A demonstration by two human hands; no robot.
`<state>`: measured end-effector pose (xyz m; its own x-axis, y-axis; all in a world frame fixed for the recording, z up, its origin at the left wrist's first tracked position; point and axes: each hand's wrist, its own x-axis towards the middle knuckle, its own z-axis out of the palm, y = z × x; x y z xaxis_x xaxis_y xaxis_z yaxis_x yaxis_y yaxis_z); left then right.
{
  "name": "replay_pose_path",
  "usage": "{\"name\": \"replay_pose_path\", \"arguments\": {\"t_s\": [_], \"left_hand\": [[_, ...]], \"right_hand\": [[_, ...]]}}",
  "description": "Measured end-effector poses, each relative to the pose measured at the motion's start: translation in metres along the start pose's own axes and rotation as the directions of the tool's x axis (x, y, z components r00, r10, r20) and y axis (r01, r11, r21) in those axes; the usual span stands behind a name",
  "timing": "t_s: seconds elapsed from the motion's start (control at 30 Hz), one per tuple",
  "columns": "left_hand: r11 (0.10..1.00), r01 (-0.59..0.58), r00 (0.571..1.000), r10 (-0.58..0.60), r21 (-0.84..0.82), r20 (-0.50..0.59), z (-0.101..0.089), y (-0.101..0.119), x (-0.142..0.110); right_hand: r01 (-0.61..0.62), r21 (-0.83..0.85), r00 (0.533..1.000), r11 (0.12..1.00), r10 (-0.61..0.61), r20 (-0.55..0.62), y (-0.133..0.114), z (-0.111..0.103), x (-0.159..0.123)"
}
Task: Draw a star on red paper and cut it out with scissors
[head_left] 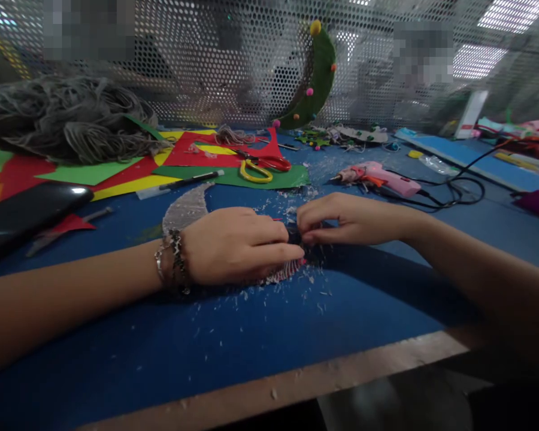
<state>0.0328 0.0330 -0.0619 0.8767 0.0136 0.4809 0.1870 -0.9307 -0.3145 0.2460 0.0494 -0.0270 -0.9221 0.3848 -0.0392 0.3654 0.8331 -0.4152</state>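
Note:
A grey, yarn-covered crescent (186, 209) lies flat on the blue table, its pointed upper end showing beyond my left wrist. My left hand (242, 245), with bracelets at the wrist, covers its middle and grips it from above, fingers curled down. A striped pink-and-white edge (284, 272) shows beneath those fingers. At the right end of the crescent, close to my left fingertips, my right hand (332, 220) is closed in a pinch. What sits between its fingertips is too dark and small to make out. Small white scraps (309, 278) lie around both hands.
Yellow-and-red scissors (257, 170) lie on green felt (291, 178) behind my hands. Right of them is a pink glue gun (393, 179) with a black cord. Grey yarn (67, 120), coloured sheets (197, 149) and a black phone-like object (31, 209) fill the left. A green crescent (323, 72) leans against the perforated screen.

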Motion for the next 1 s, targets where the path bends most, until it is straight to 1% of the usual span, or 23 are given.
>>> {"name": "replay_pose_path", "arguments": {"t_s": [0.07, 0.13, 0.3, 0.4, 0.67, 0.77, 1.0], "left_hand": [[0.999, -0.040, 0.999, 0.040, -0.031, 0.011, 0.001, 0.000, 0.000], [0.997, -0.055, 0.996, 0.059, -0.057, 0.063, -0.001, 0.000, 0.000], [0.997, -0.034, 0.979, 0.048, -0.074, 0.200, -0.006, 0.000, 0.005], [0.995, -0.034, 0.971, 0.055, -0.093, 0.232, -0.007, 0.000, 0.005], [0.996, -0.043, 0.979, 0.057, -0.077, 0.195, -0.005, 0.000, 0.007], [0.997, -0.037, 0.979, 0.049, -0.066, 0.200, -0.005, 0.000, 0.007], [0.993, -0.051, 0.980, 0.070, -0.105, 0.185, -0.006, -0.001, 0.007]], "right_hand": [[-0.010, -0.004, 1.000, 1.000, 0.010, -0.015, 0.001, 0.002, 0.001], [-0.021, -0.020, 0.999, 1.000, 0.020, -0.041, 0.000, 0.005, 0.002], [-0.032, -0.025, 0.996, 0.999, 0.030, -0.078, -0.003, 0.011, 0.005], [-0.031, -0.024, 0.996, 0.999, 0.029, -0.085, -0.004, 0.012, 0.007], [-0.046, -0.052, 0.995, 0.998, 0.041, -0.089, -0.005, 0.013, 0.007], [-0.037, -0.054, 0.995, 0.998, 0.031, -0.100, -0.004, 0.014, 0.008], [-0.035, -0.052, 0.994, 0.998, 0.030, -0.105, -0.005, 0.014, 0.008]]}}
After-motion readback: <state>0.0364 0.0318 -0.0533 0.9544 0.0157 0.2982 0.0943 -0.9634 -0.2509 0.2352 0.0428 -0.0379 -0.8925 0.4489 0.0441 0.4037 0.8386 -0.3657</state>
